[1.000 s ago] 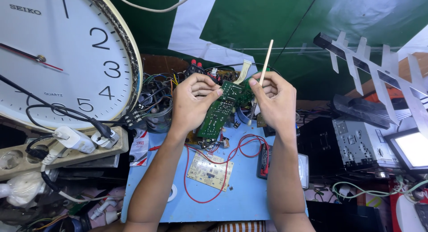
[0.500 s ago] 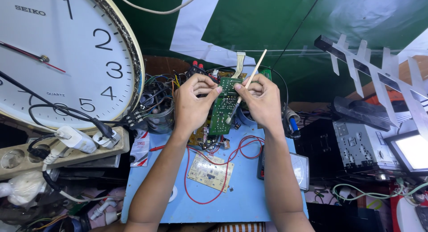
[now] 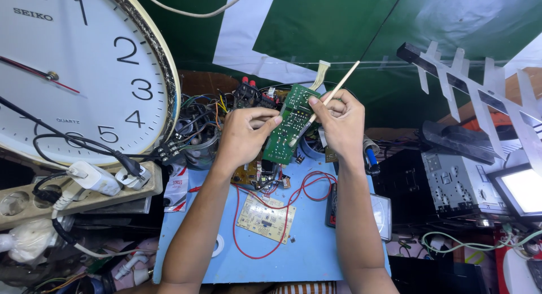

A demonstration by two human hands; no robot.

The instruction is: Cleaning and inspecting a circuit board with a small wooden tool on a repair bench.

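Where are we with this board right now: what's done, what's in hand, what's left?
Done: the green circuit board is lifted off the blue bench top. In hand: left hand holds its edge while right hand presses a thin wooden stick against it. Left: a beige board with red wire lies untouched.

Just two bare forearms coming up from the bottom middle of the frame, no sleeves anywhere in view, no watch, no bracelet, no gloves. Left hand (image 3: pixel 244 137) and right hand (image 3: pixel 339 123) sit around the upper middle, both bare too, no rings that I can make out. Nails look short and plain. Nothing else of the person shows.
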